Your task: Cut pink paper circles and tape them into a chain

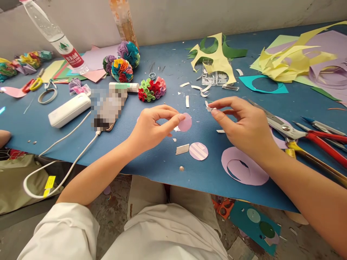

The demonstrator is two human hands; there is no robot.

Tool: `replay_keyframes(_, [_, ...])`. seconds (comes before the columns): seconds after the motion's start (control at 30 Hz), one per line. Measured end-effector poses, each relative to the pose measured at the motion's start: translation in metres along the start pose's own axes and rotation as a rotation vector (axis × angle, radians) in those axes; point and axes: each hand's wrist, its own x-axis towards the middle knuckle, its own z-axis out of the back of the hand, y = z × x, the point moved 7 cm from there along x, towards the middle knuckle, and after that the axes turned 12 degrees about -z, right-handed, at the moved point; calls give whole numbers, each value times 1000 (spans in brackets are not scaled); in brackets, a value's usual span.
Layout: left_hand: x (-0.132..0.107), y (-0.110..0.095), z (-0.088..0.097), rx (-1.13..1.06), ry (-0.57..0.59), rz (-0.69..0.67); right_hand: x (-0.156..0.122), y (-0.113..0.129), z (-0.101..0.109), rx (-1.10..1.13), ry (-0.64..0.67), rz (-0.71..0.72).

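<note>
Pinching a lilac paper disc (185,122) by its left edge, the left hand (150,128) had thumb and forefinger closed on it and held it just above the blue table (151,162), tilted toward the other hand, probably so that its face was open to work on. The right hand (245,126) hovered a little to the right, thumb and forefinger pressed together on a tiny white strip (209,107), the other fingers curled out of the way; so fine a fingertip grip suited a piece that thin. Disc and strip were near each other but apart, both over the middle of the table in front of the person. Flat on the table below them lay a striped disc (198,151) banded with pale lines, and just beside it a white scrap (182,149). Near the table's front edge, under the right wrist, lay a lilac sheet (244,168) with a round hole cut from it, about the shape of the discs. Scissors (298,134) with red and yellow handles lay just right of the right hand, within easy reach. Farther back stood folded paper flower balls (151,89), a glue stick (125,86) and yellow offcuts (217,59), pushed clear of the working space, it seemed.
</note>
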Motion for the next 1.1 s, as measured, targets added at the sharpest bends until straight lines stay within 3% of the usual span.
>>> replay_keyframes(0.17, [2, 1, 7, 55, -5, -10, 9, 0, 22, -166, -146, -33])
replay_keyframes(0.27, [6, -13, 19, 150, 0, -49, 13, 10, 24, -452, -133, 106])
replay_keyframes(0.37, [7, -30, 42, 271, -57, -110, 14, 5, 18, -685, -10, 76])
replay_keyframes(0.43, [4, -33, 59, 331, -109, -128, 15, -1, 11, -818, 124, 19])
replay_keyframes(0.47, [1, -31, 67, 356, -133, -122, 15, 0, 7, -847, 177, 54])
replay_keyframes(0.53, [-6, -21, 81, 399, -170, -98, 16, 12, 2, -811, 194, 213])
replay_keyframes(0.63, [-18, -8, 91, 469, -180, -124, 23, 31, 8, -646, 4, 363])
replay_keyframes(0.7, [-26, -6, 91, 548, -166, -212, 28, 34, 8, -555, -68, 354])
replay_keyframes(0.87, [-40, -6, 82, 727, -102, -423, 28, 23, -16, -432, 38, 341])
replay_keyframes(1.1, [-45, 3, 74, 827, 4, -421, 23, 8, -19, -361, 46, 266])
